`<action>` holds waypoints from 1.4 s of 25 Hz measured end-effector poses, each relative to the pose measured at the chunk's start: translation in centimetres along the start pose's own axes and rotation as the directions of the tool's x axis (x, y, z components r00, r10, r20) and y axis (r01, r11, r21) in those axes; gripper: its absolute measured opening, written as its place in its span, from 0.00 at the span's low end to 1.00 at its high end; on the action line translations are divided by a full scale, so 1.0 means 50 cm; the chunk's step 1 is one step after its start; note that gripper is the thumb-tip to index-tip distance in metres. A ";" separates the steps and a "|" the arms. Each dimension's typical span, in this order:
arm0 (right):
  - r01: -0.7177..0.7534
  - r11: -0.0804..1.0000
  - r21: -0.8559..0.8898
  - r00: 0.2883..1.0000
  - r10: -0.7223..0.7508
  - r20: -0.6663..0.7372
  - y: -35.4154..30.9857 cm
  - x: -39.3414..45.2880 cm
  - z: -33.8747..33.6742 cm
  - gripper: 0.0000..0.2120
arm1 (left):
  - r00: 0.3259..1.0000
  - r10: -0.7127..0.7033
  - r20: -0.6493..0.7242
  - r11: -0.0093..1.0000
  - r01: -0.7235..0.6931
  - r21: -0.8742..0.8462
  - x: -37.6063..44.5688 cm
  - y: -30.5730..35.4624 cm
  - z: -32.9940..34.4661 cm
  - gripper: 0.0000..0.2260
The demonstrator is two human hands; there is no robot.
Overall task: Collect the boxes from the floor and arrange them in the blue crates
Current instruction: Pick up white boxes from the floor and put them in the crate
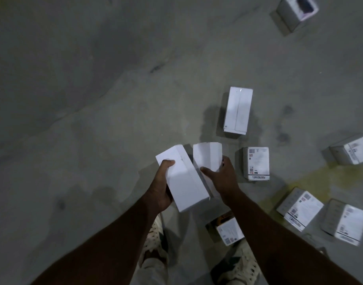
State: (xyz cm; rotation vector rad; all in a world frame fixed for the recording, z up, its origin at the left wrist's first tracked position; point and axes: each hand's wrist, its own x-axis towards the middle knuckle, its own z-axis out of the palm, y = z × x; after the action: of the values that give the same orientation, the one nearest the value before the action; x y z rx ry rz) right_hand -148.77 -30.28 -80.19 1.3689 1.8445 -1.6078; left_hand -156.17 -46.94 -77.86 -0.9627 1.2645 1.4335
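I hold two plain white boxes side by side above the concrete floor. My left hand point(162, 182) grips the long white box point(184, 182), thumb on its top face. My right hand point(219, 177) grips the second white box point(207, 157) from its right side. Several more white boxes lie on the floor to the right: a long plain box point(238, 110), a labelled box point(257, 163), a box near my feet point(230, 231), and others at the lower right point(299, 208), point(347, 221). No blue crate is in view.
Another box point(353, 151) lies at the right edge and a box with a dark printed top point(297, 11) stands at the top right. My two shoes point(156, 239) are below my hands. Bare grey floor point(84, 99) spreads to the left.
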 end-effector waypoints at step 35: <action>0.154 0.750 0.644 0.986 -0.076 -0.147 -0.563 -1.111 -0.687 0.30 | 0.820 0.040 0.571 0.842 -0.335 0.423 -1.287 0.103 0.508 0.30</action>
State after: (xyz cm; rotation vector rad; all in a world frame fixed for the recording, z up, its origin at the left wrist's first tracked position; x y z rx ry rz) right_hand -133.84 -20.79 -11.31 1.6573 1.4840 -2.4445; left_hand -145.64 -31.82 -10.96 -0.0404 1.2239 1.2908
